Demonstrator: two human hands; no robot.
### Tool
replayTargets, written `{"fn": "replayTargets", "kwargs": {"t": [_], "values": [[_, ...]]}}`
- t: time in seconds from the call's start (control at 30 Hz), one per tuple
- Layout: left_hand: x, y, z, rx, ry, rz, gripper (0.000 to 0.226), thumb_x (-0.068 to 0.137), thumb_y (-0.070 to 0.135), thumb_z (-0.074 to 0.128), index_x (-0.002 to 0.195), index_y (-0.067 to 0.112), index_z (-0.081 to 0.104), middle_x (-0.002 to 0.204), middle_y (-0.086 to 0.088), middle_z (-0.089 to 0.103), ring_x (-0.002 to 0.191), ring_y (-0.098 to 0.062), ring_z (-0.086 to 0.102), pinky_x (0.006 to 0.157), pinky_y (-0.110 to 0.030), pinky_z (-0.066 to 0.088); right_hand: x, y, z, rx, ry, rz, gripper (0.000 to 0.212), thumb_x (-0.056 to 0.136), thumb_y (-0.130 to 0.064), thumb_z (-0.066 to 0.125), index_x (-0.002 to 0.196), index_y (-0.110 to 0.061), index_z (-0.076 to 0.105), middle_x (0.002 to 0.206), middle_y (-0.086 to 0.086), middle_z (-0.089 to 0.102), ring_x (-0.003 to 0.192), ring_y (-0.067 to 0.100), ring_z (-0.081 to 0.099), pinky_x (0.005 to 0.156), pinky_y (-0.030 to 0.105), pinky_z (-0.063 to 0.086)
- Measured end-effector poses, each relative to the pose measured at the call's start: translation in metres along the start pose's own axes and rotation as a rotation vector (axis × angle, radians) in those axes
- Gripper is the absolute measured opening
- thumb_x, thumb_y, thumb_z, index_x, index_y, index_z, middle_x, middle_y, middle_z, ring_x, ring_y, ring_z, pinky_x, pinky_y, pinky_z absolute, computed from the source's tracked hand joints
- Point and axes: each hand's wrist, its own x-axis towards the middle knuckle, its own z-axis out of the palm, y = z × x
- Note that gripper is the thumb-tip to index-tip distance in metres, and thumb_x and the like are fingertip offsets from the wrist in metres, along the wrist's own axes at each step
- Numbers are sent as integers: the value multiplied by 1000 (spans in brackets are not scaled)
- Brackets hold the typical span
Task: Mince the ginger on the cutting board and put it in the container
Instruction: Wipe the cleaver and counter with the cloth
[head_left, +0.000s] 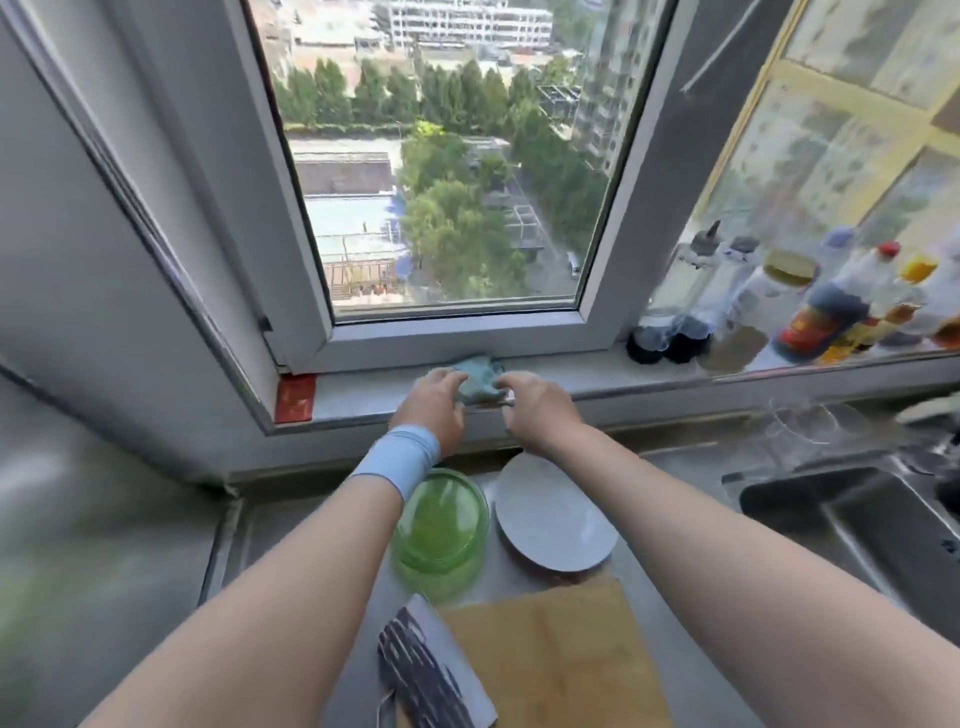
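Head view: both hands at frame centre on the sill, at a blue cloth (478, 382). Left hand (434, 402) fingers curled onto its left edge; right hand (540, 408) fingers bent at its right side, grip unclear through blur. Board (561, 654) lower centre looks bare, no ginger visible. Knife (431, 670) lies at its left. Green container (441, 525) and plate (553, 512) above, empty. Mincing not started, judging by this.

no text can be read; the bottle labels (802, 327) are blurred.
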Motion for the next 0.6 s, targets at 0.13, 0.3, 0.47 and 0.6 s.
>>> {"fn": "replayTargets", "kwargs": {"t": [0.13,0.3,0.47,0.6], "values": [[31,-14,4,16,-134,12,64,97,14,49,154,29,25,164,11,9,147,-17,24,112,-41,36,50,-13,20,-76,-161,1,73,94,-9,56,155,-34,28,163,2,24,145,25,31,114,39,36],[48,-31,22,-32,-111,22,74,91,13,61,155,24,26,158,3,28,141,-23,33,113,-39,33,72,-3,51,-85,-94,-13,63,90,-11,65,146,-28,43,128,11,52,120,33,51,99,43,45],[45,-32,27,-41,69,40,44,83,23,71,125,29,62,127,2,45,121,-21,36,101,-34,39,60,3,48,175,75,-220,24,90,-6,57,109,-11,72,86,-1,54,97,28,52,88,36,40],[18,-10,16,-487,75,-1,33,82,3,63,110,21,68,105,0,67,99,-18,59,78,-8,42,26,7,35,466,122,-114,11,97,-11,51,102,-10,61,106,7,46,104,20,42,91,27,33]]}}
